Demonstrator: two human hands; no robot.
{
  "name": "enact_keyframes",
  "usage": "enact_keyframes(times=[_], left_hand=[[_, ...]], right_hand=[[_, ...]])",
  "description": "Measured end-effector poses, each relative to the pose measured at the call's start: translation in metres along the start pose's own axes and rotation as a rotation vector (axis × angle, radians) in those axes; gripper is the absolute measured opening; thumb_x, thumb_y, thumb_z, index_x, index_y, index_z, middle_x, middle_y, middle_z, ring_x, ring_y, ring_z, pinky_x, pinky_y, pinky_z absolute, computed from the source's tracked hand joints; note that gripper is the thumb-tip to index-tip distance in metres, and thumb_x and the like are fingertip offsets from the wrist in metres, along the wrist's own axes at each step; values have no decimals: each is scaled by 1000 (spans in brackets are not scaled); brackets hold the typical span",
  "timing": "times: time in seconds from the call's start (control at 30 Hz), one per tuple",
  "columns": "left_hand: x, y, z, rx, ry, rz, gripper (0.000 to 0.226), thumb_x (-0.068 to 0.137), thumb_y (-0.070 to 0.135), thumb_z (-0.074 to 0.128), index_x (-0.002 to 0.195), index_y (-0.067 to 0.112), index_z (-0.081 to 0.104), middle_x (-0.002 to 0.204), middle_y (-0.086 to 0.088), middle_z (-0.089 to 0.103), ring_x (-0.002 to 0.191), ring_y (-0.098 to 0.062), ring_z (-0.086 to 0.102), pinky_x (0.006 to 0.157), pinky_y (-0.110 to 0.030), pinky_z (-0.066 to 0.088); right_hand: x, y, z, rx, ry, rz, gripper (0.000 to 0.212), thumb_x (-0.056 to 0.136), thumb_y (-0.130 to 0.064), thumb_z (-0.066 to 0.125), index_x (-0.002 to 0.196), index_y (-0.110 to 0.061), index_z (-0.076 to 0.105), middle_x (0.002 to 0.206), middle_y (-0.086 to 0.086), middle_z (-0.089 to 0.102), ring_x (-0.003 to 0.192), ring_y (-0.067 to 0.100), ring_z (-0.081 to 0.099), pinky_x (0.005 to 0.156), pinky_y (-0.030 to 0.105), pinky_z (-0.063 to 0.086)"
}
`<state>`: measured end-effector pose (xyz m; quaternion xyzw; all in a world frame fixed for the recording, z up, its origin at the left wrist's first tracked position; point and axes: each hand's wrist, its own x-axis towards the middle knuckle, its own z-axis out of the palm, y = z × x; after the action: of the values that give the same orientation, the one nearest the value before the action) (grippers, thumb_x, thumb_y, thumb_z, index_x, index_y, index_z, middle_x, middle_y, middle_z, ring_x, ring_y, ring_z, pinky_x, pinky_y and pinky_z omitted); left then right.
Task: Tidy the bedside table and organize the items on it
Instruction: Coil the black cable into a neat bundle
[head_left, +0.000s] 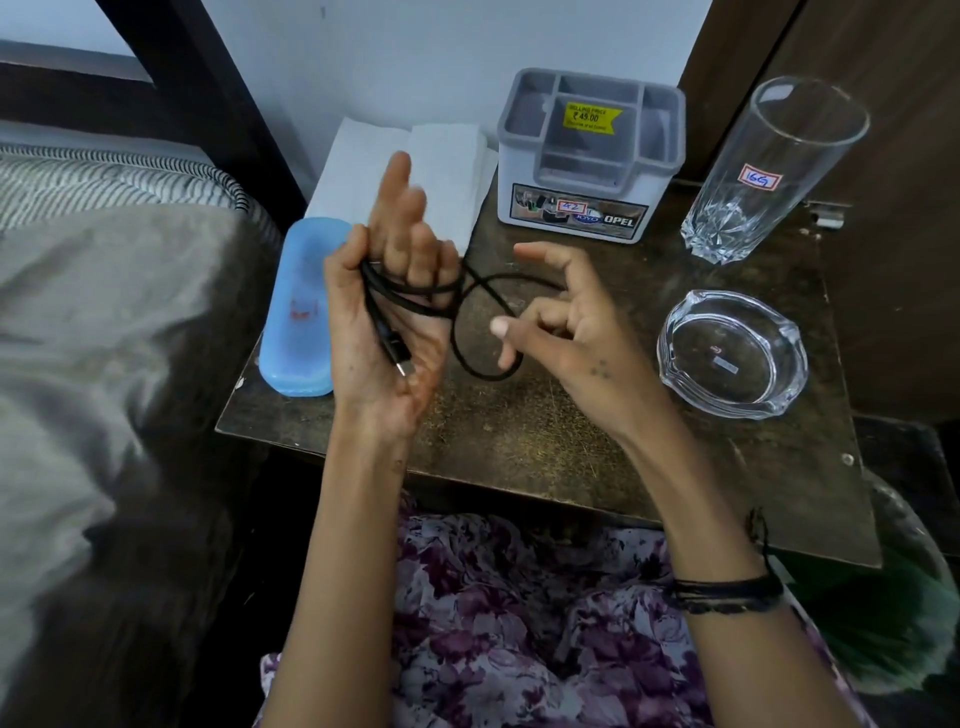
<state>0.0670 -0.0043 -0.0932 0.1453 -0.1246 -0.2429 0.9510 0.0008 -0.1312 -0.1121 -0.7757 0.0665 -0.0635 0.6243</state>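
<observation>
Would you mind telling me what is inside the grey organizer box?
The grey organizer box shows only a yellow price sticker in its middle compartment; the other compartments look bare, though their floors near the front wall are hidden.

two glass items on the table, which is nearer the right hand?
The low round glass ashtray, just beside the right hand. The tall tumbler stands farther back, by the grey organizer.

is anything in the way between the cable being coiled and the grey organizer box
Nothing visible blocks it. The black cable is wound on the left hand, and bare tabletop lies between it and the organizer.
</observation>
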Motion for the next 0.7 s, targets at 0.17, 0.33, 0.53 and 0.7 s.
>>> enact_keyframes(times=[0.17, 0.33, 0.53, 0.7], left_hand=[[9, 4, -2, 29, 158, 163, 44, 96, 9, 25, 139, 0, 31, 146, -11, 41, 107, -7, 61, 88, -24, 52], [8, 1, -13, 736, 270, 280, 39, 100, 13, 33, 137, 26, 35, 157, 0, 17, 118, -8, 57, 98, -21, 45], [1, -8, -25, 1593, -51, 243, 45, 98, 18, 39, 143, 17, 33, 104, 16, 66, 86, 2, 55, 84, -5, 40], [-2, -6, -22, 1509, -29, -70, 28, 96, 35, 43, 98, 22, 68, 50, -11, 59, 38, -7, 45, 45, -13, 37]], right_hand=[[-4, -9, 2, 106, -177, 14, 48, 81, -12, 66, 120, -31, 46, 57, -5, 62, 61, 20, 56, 73, 32, 47], [-9, -17, 0, 292, -371, 45, 43, 83, 2, 62, 121, -16, 51, 53, -3, 57, 47, 11, 56, 56, 30, 54], [-13, -21, -8, 467, -364, -46, 26, 81, -4, 63, 103, -17, 61, 56, -2, 60, 30, 1, 30, 32, 10, 31], [-12, -18, -28, 938, -244, -132, 28, 74, -10, 67, 101, -15, 62, 59, -6, 56, 33, 4, 19, 29, 12, 20]])
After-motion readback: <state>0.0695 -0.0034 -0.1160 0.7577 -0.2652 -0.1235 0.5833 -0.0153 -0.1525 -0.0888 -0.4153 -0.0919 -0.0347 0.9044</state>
